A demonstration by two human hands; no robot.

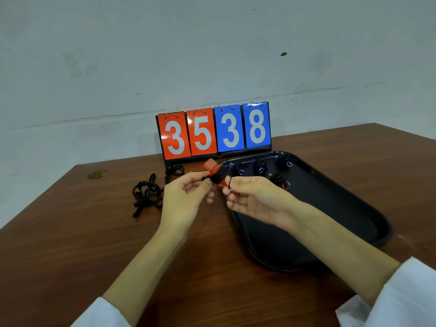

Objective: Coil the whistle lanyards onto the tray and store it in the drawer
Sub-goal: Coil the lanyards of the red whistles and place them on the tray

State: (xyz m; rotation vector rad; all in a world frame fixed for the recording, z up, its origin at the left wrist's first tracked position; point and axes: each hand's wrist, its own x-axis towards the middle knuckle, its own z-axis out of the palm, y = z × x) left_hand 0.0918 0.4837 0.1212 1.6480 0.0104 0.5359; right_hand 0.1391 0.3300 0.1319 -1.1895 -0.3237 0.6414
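Observation:
A red whistle (212,169) with black lanyard wound around it is held above the table between both hands. My left hand (184,197) pinches the lanyard end at the whistle's left. My right hand (254,197) pinches the cord and key ring at its right. The black tray (342,208) lies on the table to the right, under my right hand. Several coiled whistles with purple parts and rings sit along its far side (259,166). One more coiled whistle (282,181) lies nearer on the tray. Loose black lanyards (147,193) are tangled on the table to the left.
A flip scoreboard (213,132) reading 35 and 38 stands at the table's back edge, just behind the tray. A second loose black lanyard (174,172) lies in front of it. The brown table (70,232) ends at a white wall. No drawer is in view.

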